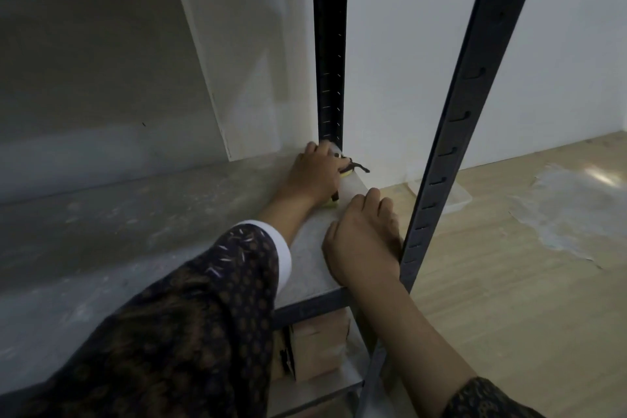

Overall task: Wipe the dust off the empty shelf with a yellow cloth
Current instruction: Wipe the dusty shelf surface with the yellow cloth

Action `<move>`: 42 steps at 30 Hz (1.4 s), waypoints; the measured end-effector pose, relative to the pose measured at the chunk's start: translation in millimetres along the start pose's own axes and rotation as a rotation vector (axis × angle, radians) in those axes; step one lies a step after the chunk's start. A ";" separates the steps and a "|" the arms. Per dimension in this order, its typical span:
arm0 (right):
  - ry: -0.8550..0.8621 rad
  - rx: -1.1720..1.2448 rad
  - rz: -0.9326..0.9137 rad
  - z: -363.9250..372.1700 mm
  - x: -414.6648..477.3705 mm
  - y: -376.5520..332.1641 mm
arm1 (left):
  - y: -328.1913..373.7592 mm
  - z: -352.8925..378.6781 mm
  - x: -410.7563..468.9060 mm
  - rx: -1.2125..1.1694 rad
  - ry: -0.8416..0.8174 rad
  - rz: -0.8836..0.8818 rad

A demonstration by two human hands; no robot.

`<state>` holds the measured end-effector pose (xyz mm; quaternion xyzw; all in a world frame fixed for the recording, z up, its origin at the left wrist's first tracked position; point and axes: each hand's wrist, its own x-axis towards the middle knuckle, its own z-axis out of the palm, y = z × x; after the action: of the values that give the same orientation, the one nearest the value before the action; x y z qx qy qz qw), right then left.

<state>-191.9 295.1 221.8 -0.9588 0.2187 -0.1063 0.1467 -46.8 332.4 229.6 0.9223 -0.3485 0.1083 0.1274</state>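
Two hands on shelf. Left hand fingers curled on yellow cloth, far corner, mid-wipe. Right hand flat, fingers together, bracing. Next, probably: sweep leftward over dusty streaks.

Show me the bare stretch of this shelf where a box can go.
Free: the shelf board left of the left sleeve, back to the wall. Crowded: the right end, where the left hand holds the yellow cloth and the right hand rests beside the front post.
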 end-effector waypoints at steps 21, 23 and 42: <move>-0.002 0.017 -0.015 -2.8 1.8 1.9 | -28.9 -14.1 -15.1 0.073 -0.014 -0.271; -0.008 0.025 -0.007 -3.9 2.1 2.5 | -16.3 -6.6 -20.8 0.129 -0.032 -0.279; 0.006 0.039 0.006 -3.0 -0.7 0.1 | -4.2 -30.4 -88.0 0.117 -0.092 -0.328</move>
<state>-193.4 294.6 224.5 -0.9548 0.2201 -0.1130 0.1649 -111.9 399.0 232.3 0.9766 -0.1918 0.0639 0.0736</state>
